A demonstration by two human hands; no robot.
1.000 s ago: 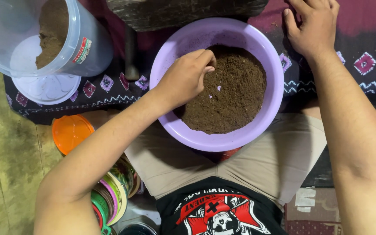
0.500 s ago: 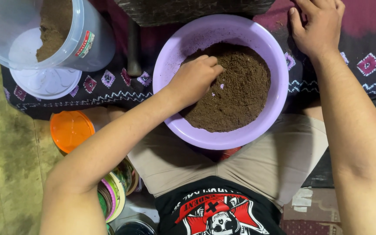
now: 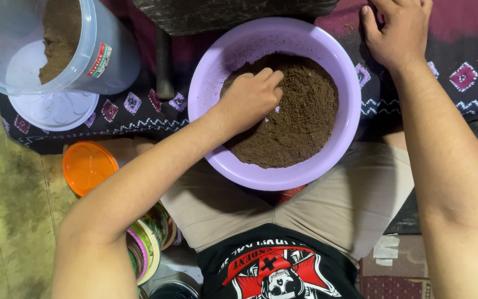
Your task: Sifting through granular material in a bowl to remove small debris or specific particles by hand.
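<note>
While the clear plastic tub (image 3: 56,50) lies tipped on its side at far left, brown powder banked against its lower wall, its white lid (image 3: 51,108) sits flat just under the mouth. Below that, an orange lid (image 3: 87,166) rests on the floor, and a stack of coloured rings (image 3: 147,243) peeks out beside the upper arm. Across to the middle: the left hand (image 3: 250,99) is curled down into the brown powder (image 3: 300,116), fingers bunched and narrow, knuckles up, apparently pinching or raking the heap. That powder fills the purple bowl (image 3: 217,66), propped on the lap against the patterned cloth (image 3: 134,108). Far right, the right hand (image 3: 399,30) presses flat on the cloth, holding nothing, seemingly bracing.
</note>
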